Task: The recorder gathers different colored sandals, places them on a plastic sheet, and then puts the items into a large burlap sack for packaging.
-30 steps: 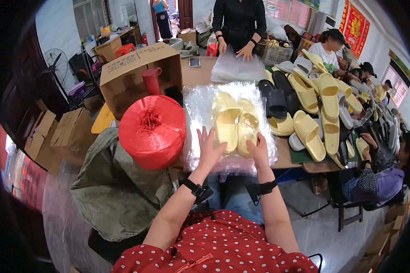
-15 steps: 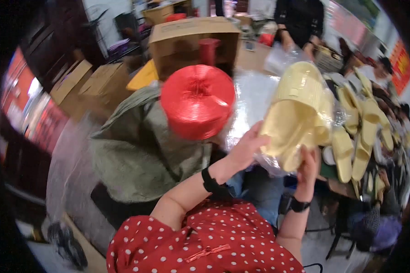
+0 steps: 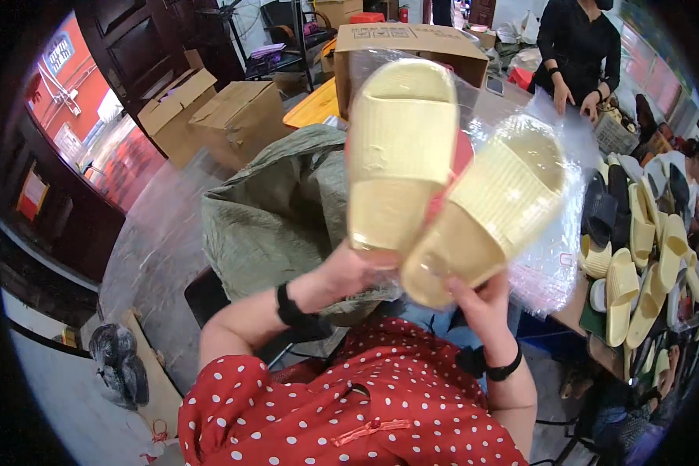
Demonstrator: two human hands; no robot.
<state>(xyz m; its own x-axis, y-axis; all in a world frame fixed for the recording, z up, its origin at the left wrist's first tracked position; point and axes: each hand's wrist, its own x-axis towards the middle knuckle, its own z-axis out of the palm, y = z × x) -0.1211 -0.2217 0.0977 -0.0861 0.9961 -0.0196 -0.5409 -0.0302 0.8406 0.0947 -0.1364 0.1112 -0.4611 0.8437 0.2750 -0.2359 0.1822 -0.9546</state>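
Note:
Two pale yellow slide slippers are raised in front of me, soles away and straps facing me, with clear plastic film around them. My left hand (image 3: 348, 273) grips the heel end of the left slipper (image 3: 402, 147), which stands nearly upright. Thumb on top, my right hand (image 3: 481, 299) pinches the heel of the right slipper (image 3: 493, 198), which leans to the right. Their heels come close together at the bottom. Behind the slippers, a red roll (image 3: 462, 155) is mostly hidden. Clear plastic bags (image 3: 547, 260) lie on the table beyond the right slipper.
A grey-green woven sack (image 3: 276, 221) stands to the left. Cardboard boxes (image 3: 241, 116) sit on the floor behind it, and a larger carton (image 3: 412, 39) stands ahead. More slippers (image 3: 621, 291) crowd the table at right. A person in black (image 3: 579, 54) stands across.
Both slippers have moved left and now stand apart in a V, where they overlapped before. My hands moved left with them, and the view has shifted. The red roll is now mostly covered.

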